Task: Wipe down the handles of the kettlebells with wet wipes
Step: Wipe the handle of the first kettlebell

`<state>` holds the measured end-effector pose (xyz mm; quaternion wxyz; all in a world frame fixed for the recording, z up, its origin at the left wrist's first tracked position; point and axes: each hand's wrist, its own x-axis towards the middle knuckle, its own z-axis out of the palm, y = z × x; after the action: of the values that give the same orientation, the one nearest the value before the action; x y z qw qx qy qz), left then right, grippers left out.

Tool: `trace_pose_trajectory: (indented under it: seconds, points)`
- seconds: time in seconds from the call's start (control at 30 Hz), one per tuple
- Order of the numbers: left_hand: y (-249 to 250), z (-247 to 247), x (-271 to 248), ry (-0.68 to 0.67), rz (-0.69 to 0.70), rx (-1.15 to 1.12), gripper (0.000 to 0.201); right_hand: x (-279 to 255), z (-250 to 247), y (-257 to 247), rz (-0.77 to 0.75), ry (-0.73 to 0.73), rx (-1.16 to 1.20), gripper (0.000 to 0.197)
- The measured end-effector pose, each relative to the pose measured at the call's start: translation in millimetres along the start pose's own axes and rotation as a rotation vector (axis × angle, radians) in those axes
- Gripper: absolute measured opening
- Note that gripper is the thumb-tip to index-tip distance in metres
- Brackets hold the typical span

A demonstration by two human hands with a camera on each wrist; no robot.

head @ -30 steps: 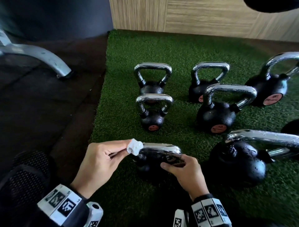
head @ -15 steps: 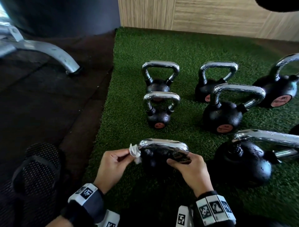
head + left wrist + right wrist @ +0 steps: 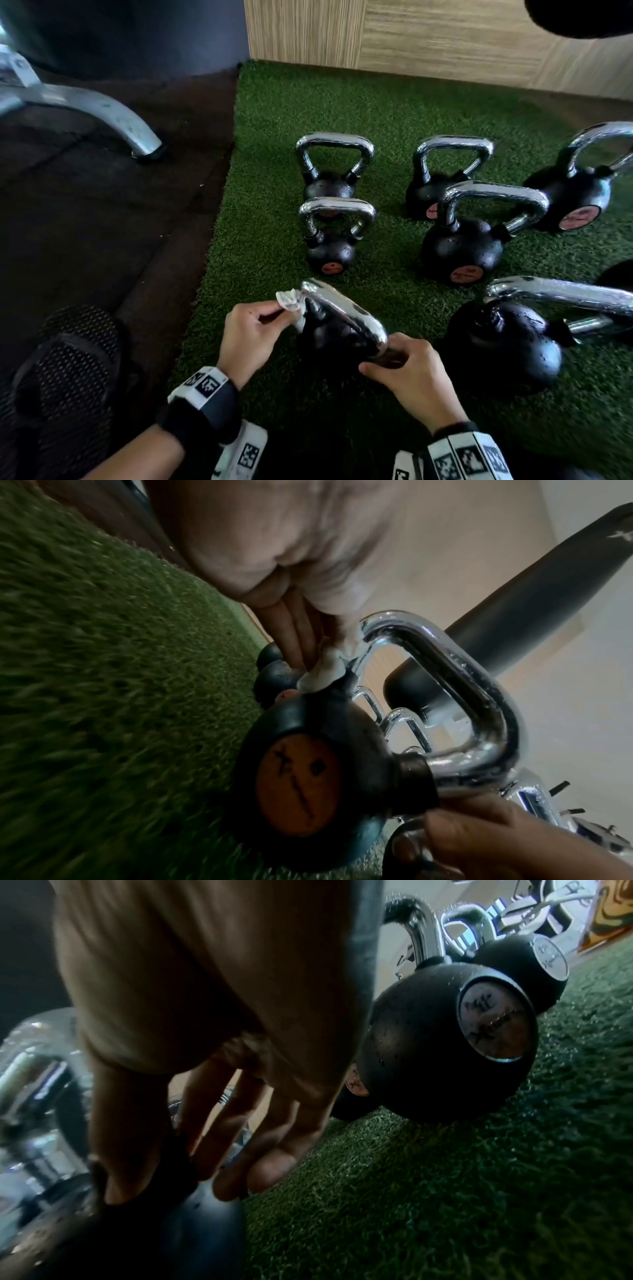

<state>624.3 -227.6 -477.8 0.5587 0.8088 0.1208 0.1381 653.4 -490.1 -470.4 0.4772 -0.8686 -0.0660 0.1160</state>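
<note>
A small black kettlebell (image 3: 329, 339) with a chrome handle (image 3: 346, 313) stands on the green turf nearest me. My left hand (image 3: 260, 325) pinches a crumpled white wet wipe (image 3: 291, 305) against the handle's left leg. In the left wrist view the wet wipe (image 3: 325, 669) sits where the chrome handle (image 3: 479, 696) meets the black body. My right hand (image 3: 407, 373) grips the right end of the handle, and in the right wrist view its fingers (image 3: 267, 1137) curl down round it onto the kettlebell (image 3: 178, 1231).
Several more chrome-handled kettlebells stand on the turf (image 3: 267, 212): two small ones (image 3: 330, 240) straight ahead, larger ones (image 3: 462, 250) to the right, a big one (image 3: 507, 342) close beside my right hand. A metal machine leg (image 3: 113, 116) rests on the dark floor at left. A wood-panelled wall (image 3: 411, 34) runs behind.
The near kettlebell has turned, its handle now running diagonally with the right end towards me. My left hand has slid the wipe down from the handle's top corner onto its left leg.
</note>
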Motion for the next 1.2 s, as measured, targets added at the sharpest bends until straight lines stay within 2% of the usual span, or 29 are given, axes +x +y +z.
trace_pose_trajectory:
  seconds: [0.13,0.23,0.37,0.4,0.5,0.57,0.7,0.83,0.93,1.0,1.03,1.13,1.2]
  points:
    - [19.0,19.9,26.9,-0.038,0.027,0.135,0.009,-9.6,1.3,-1.1,-0.092,-0.098,-0.015,0.03]
    - [31.0,33.9,38.8,-0.093,0.074,0.165,0.006,-7.9,4.9,-6.1,-0.095,-0.136,-0.027,0.026]
    - [32.1,23.5,49.5,-0.364,0.085,0.134,0.012,16.9,12.2,-10.0,-0.081,0.08,-0.007,0.02]
    - [31.3,21.1,49.8,-0.402,0.069,0.138,0.01,24.6,15.3,-10.3,-0.065,0.085,0.01,0.024]
    - [30.2,23.4,48.3,-0.326,0.042,0.215,0.012,44.0,24.6,-6.4,0.012,-0.115,0.02,0.05]
    - [34.2,26.4,50.5,-0.268,0.073,0.218,0.009,50.3,27.8,-1.6,0.039,-0.178,0.071,0.054]
    - [36.6,26.1,54.7,-0.242,0.15,0.128,0.015,49.2,27.7,4.4,0.051,-0.173,0.196,0.056]
    - [34.8,28.4,55.6,-0.265,-0.018,-0.025,0.012,44.1,28.3,2.9,-0.008,-0.145,0.12,0.044]
    - [40.6,25.4,55.3,-0.292,0.001,-0.169,0.015,42.7,29.3,0.6,0.05,-0.163,0.206,0.05]
    - [45.1,19.4,50.9,-0.346,0.006,-0.26,0.025,42.4,29.5,2.1,0.047,-0.158,0.215,0.052]
    - [48.0,14.9,47.6,-0.391,0.007,-0.282,0.029,41.8,29.3,2.4,0.044,-0.158,0.206,0.054]
    - [58.0,1.9,42.7,-0.494,0.017,-0.26,0.021,40.7,28.6,2.5,0.043,-0.157,0.21,0.057]
    - [64.2,0.7,42.3,-0.445,0.027,-0.246,0.019,41.5,28.9,2.4,0.037,-0.145,0.211,0.055]
